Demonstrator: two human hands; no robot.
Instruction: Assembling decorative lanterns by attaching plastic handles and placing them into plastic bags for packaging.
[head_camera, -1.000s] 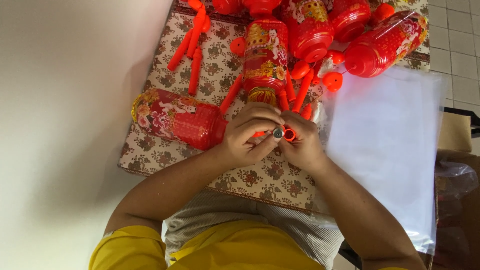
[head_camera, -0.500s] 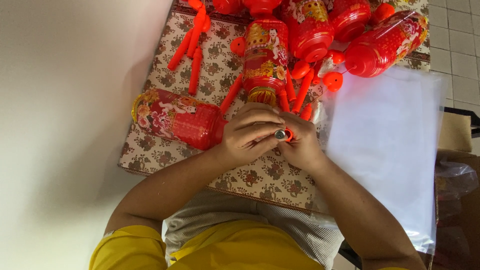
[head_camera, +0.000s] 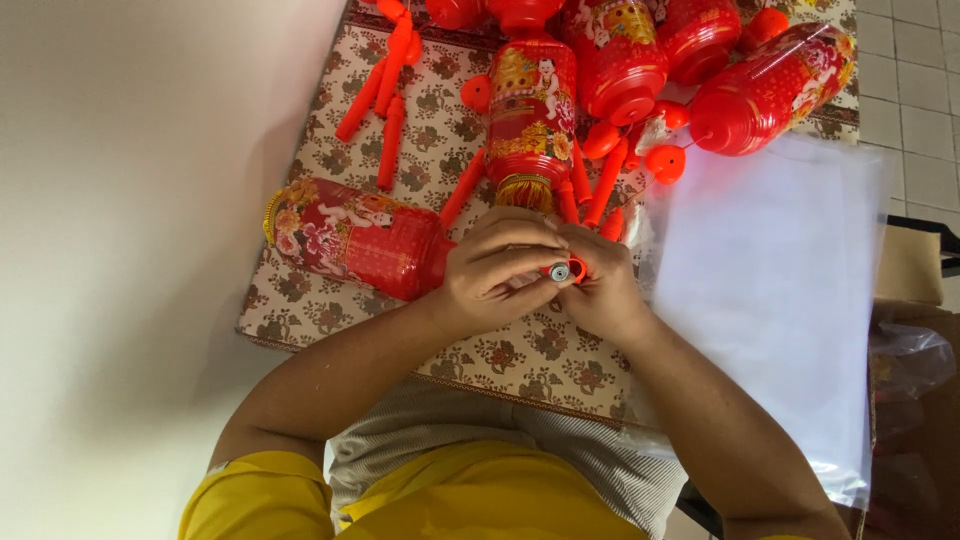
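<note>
The left hand (head_camera: 495, 275) and the right hand (head_camera: 600, 290) meet, fingers pinched together on a small red cap with a grey round centre (head_camera: 563, 271) between the fingertips. A red lantern (head_camera: 355, 240) lies just beside the left fingers, and red sticks (head_camera: 605, 185) lie just beyond the fingertips on the patterned cloth (head_camera: 520, 355).

A beige floral-patterned cloth with a dark red border (head_camera: 520, 360) covers the counter. On it lie red plastic lanterns printed with gold and pink flowers (head_camera: 350, 238), beside plain orange-red plastic rods (head_camera: 390, 140). Right of the cloth lies a translucent white plastic sheet (head_camera: 770, 300).
</note>
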